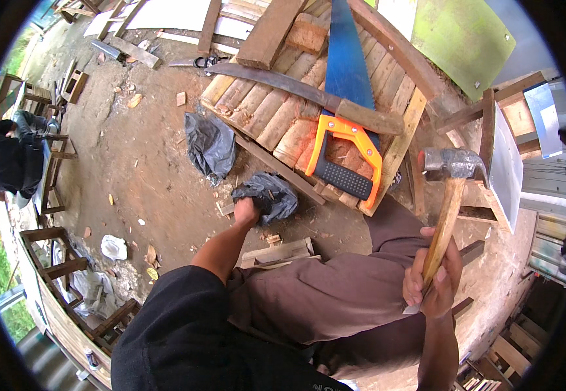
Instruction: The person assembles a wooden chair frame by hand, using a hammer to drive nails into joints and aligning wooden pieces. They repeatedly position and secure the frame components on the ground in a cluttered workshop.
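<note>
A claw hammer (450,215) stands upright in my right hand (434,280), head at the top and fingers closed round the wooden handle. A small pale metal tip (413,309) shows below that hand; I cannot make out what it belongs to. My left hand (246,211) reaches down into a black plastic bag (275,197) on the ground, its fingers hidden. Beyond the bag, a handsaw (348,65) with an orange and black handle lies on a slatted wooden bench (283,127). A machete (276,79) with a wooden handle lies across the saw's blade.
Another black plastic bag (210,146) rests by the bench's left edge. Wood blocks (270,32) lie on the bench's far end. Timber frames (55,257) stand at the left, where a person in black (12,156) sits. Wood scraps litter the dirt floor (126,130).
</note>
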The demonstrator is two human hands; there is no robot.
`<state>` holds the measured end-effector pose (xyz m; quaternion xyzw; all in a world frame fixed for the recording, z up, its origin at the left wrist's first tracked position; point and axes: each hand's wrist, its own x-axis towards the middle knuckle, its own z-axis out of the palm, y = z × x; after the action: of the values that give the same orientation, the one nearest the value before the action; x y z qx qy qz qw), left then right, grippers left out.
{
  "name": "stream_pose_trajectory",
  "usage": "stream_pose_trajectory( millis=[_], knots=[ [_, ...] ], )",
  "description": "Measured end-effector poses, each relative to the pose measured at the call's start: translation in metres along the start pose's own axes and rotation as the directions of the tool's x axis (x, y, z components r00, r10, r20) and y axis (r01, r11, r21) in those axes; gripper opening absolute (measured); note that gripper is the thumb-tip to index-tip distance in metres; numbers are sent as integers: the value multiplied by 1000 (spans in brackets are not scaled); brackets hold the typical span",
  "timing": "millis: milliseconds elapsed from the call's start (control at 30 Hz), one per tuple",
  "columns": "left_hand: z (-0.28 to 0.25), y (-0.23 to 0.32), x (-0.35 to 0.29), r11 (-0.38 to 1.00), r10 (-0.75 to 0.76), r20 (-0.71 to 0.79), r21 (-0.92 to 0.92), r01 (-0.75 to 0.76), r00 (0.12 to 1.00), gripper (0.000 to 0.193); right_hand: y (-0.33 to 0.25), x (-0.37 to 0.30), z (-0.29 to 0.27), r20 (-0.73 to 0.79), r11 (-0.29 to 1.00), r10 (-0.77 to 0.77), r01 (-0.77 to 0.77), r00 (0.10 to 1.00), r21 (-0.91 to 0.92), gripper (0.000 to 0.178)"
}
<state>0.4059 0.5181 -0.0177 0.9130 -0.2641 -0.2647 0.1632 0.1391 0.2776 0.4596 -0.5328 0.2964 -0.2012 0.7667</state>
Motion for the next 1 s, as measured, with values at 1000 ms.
stream_pose_trajectory(
  millis=[1000],
  knots=[
    [-83,21,-16,951,66,124,-308,-25,990,30,-20,-16,8,-88,997,-66,62,994,-40,53]
  ],
)
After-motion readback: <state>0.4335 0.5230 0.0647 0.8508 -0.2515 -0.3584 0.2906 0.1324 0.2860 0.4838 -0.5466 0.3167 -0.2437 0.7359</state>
